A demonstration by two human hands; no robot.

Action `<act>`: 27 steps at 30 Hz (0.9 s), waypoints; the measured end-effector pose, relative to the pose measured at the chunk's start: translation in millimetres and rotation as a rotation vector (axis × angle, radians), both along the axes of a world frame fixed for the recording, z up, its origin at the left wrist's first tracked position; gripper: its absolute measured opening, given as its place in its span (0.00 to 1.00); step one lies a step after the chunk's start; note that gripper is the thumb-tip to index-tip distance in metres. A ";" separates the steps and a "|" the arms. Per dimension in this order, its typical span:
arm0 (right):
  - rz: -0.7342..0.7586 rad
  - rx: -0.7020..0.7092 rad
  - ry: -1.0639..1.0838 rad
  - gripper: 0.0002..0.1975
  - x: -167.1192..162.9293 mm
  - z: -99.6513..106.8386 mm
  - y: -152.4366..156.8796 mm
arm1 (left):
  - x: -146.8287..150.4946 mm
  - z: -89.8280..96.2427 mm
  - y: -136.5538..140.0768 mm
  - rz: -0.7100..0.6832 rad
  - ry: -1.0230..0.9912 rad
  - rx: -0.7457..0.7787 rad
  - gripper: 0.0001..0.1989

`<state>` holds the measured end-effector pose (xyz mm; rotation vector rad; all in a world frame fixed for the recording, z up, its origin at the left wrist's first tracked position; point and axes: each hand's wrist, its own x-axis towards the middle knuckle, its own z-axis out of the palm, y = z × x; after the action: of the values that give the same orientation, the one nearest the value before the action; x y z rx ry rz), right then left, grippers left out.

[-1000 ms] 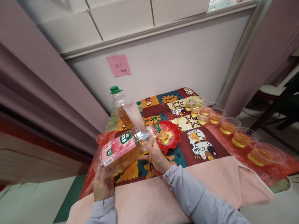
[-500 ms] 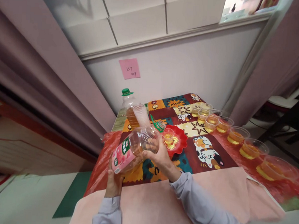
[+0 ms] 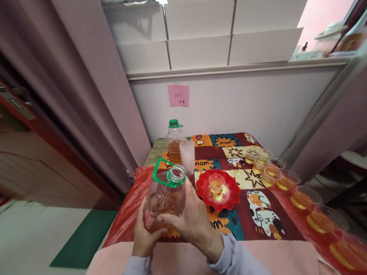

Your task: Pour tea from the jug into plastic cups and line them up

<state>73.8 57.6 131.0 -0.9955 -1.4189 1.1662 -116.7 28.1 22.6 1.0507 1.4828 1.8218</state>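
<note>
A large clear plastic bottle point(image 3: 166, 200) stands nearly upright between my hands, its mouth uncapped and a green carrying ring round the neck. My left hand point(image 3: 146, 234) wraps its left side low down. Around the right side and shoulder curls my right hand point(image 3: 191, 220). How much liquid is inside I cannot tell. Just right of the bottle, a red scalloped plate point(image 3: 203, 196) lies on the patterned cloth, bearing a clear plastic cup point(image 3: 216, 183) with some yellow liquid. Behind the bottle rises a stack of clear plastic cups point(image 3: 187, 154).
A second bottle point(image 3: 174, 147), green-capped and part full of amber liquid, stands at the back left. Several cups of yellow liquid point(image 3: 305, 198) line the table's right side. Pink cloth point(image 3: 177, 264) covers the front edge; a curtain point(image 3: 112, 88) hangs at left.
The bottle has swung from tilted over the red plate to nearly upright, its mouth moving left and away from the cup. Both hands have stayed on it. The camera view has shifted.
</note>
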 end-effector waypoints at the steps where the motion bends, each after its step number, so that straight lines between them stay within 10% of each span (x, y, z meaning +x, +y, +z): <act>1: 0.037 0.022 -0.019 0.62 0.5 0.0 0.7 | 2.0 0.7 -0.7 -0.003 -0.001 -0.008 0.61; 6: 0.156 0.114 -0.100 0.56 24.9 -9.3 8.3 | 1.3 1.4 1.1 0.028 0.015 -0.059 0.53; 12: -0.248 0.227 -0.459 0.15 102.0 -47.2 43.4 | -1.8 4.7 3.6 0.000 0.083 -0.085 0.48; 19: -0.334 0.144 -0.981 0.37 134.6 -54.6 81.4 | 1.4 10.9 4.2 0.041 0.138 -0.082 0.39; 27: -0.261 0.010 -1.222 0.26 112.4 -24.5 87.6 | -3.8 10.7 4.4 0.039 0.315 -0.181 0.45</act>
<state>186.2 145.3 106.6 -1.9719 -2.0770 0.2656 -120.6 32.6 33.3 1.2671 1.8241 1.5635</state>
